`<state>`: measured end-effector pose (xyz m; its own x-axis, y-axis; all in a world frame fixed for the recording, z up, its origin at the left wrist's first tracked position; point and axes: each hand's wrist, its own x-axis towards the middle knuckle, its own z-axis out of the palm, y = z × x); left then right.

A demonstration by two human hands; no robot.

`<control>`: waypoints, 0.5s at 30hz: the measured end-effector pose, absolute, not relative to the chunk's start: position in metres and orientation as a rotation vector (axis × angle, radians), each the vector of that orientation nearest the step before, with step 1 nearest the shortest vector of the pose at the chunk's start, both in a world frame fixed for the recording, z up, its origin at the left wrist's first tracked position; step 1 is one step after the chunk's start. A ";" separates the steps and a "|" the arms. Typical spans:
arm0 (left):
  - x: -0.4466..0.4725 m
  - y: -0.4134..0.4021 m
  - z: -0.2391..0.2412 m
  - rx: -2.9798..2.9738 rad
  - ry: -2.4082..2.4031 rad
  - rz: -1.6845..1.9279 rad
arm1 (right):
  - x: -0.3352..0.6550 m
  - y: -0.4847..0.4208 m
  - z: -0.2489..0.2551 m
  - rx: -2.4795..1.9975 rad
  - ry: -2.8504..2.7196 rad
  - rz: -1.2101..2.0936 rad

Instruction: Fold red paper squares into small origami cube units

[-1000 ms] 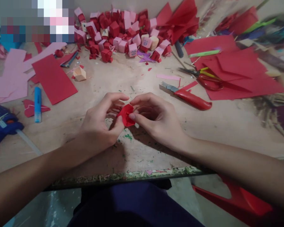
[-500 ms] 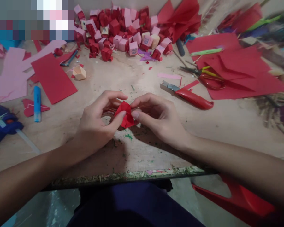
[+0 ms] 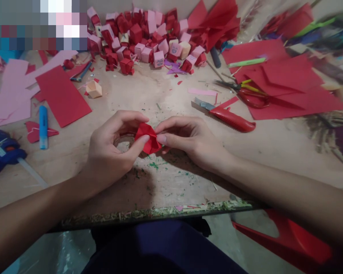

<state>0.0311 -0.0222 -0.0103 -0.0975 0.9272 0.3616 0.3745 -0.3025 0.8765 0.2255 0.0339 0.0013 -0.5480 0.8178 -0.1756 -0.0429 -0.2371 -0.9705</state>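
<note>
Together, the left hand (image 3: 111, 150) and right hand (image 3: 193, 142) pinched a small folded red paper piece (image 3: 147, 137) between thumbs and forefingers, fingers closed narrowly on it, just above the scrap-littered wooden surface (image 3: 171, 179), near the red-handled utility knife (image 3: 227, 116).

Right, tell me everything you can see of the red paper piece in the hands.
The red paper piece is small, plain red and creased into angled flaps, partly folded. It is held just above the wooden table, pinched between the left hand and the right hand, whose fingertips hide part of it.
</note>
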 end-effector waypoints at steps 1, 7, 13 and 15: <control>0.031 -0.022 -0.010 1.664 1.423 1.398 | 0.226 0.034 0.002 -0.957 -1.422 1.852; 0.030 -0.022 -0.009 1.676 1.478 1.323 | 0.227 0.036 0.003 -0.968 -1.465 1.859; 0.027 -0.022 -0.016 1.809 1.434 1.402 | 0.227 0.036 0.001 -0.972 -1.430 1.870; 0.026 -0.023 -0.018 1.845 1.435 1.406 | 0.227 0.036 0.001 -0.975 -1.421 1.876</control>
<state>0.0265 -0.0227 -0.0182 -0.0391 0.8890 0.4562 0.4740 -0.3854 0.7917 0.2271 0.0364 0.0014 -0.5609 0.8026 -0.2032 -0.0220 -0.2597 -0.9654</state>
